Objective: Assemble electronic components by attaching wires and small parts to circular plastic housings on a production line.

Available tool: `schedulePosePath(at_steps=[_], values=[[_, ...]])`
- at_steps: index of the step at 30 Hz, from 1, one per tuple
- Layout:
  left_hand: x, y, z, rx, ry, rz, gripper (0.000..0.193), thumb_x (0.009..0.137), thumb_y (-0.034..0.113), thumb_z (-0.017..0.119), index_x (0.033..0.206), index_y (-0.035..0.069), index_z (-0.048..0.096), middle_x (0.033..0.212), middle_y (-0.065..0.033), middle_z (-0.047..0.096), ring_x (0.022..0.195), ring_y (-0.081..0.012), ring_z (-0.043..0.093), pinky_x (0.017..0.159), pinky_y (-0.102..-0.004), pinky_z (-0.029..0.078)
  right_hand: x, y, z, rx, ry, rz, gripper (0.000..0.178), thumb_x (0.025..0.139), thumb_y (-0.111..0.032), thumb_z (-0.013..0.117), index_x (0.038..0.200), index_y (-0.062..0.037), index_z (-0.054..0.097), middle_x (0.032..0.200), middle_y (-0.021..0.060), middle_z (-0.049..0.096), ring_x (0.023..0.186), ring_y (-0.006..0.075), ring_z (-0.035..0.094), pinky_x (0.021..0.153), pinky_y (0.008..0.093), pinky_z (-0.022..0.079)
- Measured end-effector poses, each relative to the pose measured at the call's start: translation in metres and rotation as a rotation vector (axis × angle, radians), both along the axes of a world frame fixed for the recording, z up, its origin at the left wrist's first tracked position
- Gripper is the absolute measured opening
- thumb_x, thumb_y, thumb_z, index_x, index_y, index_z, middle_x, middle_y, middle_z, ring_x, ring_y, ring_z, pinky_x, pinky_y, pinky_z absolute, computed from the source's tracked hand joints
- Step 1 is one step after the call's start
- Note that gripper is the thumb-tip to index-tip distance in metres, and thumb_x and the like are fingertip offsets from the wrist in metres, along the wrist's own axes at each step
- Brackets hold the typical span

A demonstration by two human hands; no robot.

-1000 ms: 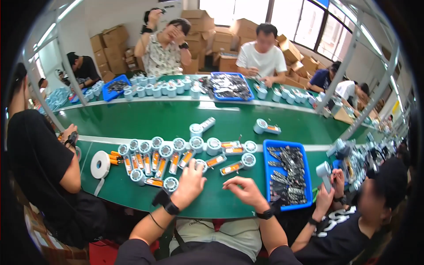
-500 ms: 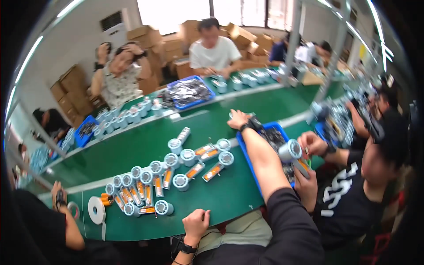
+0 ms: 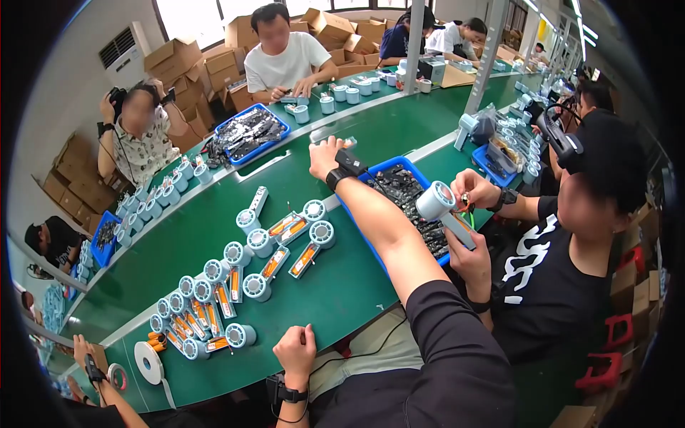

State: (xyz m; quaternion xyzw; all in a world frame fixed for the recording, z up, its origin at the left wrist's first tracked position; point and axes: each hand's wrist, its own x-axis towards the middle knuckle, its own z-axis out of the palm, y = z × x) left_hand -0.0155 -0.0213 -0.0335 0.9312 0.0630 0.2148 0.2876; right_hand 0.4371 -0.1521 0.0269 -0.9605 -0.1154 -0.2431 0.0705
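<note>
My right hand (image 3: 328, 158) is stretched far forward over the green belt, fingers curled over a small pale item (image 3: 347, 143) that they mostly hide. Close to my body, my left hand (image 3: 296, 349) is a loose fist with the thumb up, holding nothing. Between my arms and to the left lie several light blue handheld fans (image 3: 256, 286) with round heads. Many of their handles are open, showing orange cells (image 3: 305, 260). One fan (image 3: 247, 220) lies apart, farther out on the belt. Under my right forearm stands a blue tray (image 3: 347, 207) of small dark parts.
At my right a co-worker's hands (image 3: 471, 250) hold a fan with loose wires. A white tape roll (image 3: 148, 362) and orange cells (image 3: 156, 341) lie at the left. Across the belt stand another blue tray (image 3: 284, 127) and rows of fans (image 3: 150, 209). Metal posts (image 3: 487, 60) rise beyond.
The view has shifted, so the scene sits further left and lower. My right hand remains stretched out over the belt, and my left hand is still a fist near the edge.
</note>
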Motion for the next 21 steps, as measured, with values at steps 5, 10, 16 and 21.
schedulePosePath(at_steps=[5,10,16,21], values=[[0.004,0.003,0.001,0.0,-0.021,0.003,0.025,0.09,0.02,0.073,0.071,0.009,0.062,0.061,-0.0063,0.059,0.05,-0.0285,0.058,0.048,-0.0392,0.042,-0.018,0.005,0.009,-0.027,0.238,0.075,0.037,0.077,-0.02,0.07,0.114,-0.0133,0.07,0.112,0.0154,0.07,0.117,0.0351,0.053,0.101,0.05,0.038],[-0.001,0.002,-0.002,-0.014,-0.021,-0.003,0.026,0.09,0.02,0.074,0.071,0.008,0.062,0.061,-0.0065,0.06,0.05,-0.0285,0.058,0.049,-0.0391,0.043,-0.035,-0.003,0.009,-0.101,0.233,0.228,0.037,0.078,-0.025,0.072,0.113,-0.012,0.07,0.111,0.0163,0.07,0.118,0.0352,0.053,0.097,0.0474,0.043],[0.002,0.002,0.0,-0.032,-0.055,-0.01,0.026,0.09,0.02,0.073,0.071,0.008,0.062,0.061,-0.0071,0.059,0.051,-0.0291,0.058,0.049,-0.0389,0.042,-0.046,0.002,0.015,0.15,0.012,0.253,0.04,0.083,-0.04,0.074,0.11,-0.0107,0.072,0.104,0.0153,0.072,0.109,0.0363,0.061,0.093,0.0482,0.049],[0.0,0.006,0.002,-0.037,-0.031,-0.02,0.026,0.09,0.02,0.073,0.07,0.008,0.061,0.061,-0.0076,0.059,0.051,-0.0294,0.058,0.049,-0.0391,0.042,-0.056,0.013,0.047,0.145,0.252,0.118,0.053,0.088,-0.058,0.066,0.108,-0.01,0.075,0.1,0.016,0.075,0.098,0.0358,0.07,0.089,0.0476,0.054]])
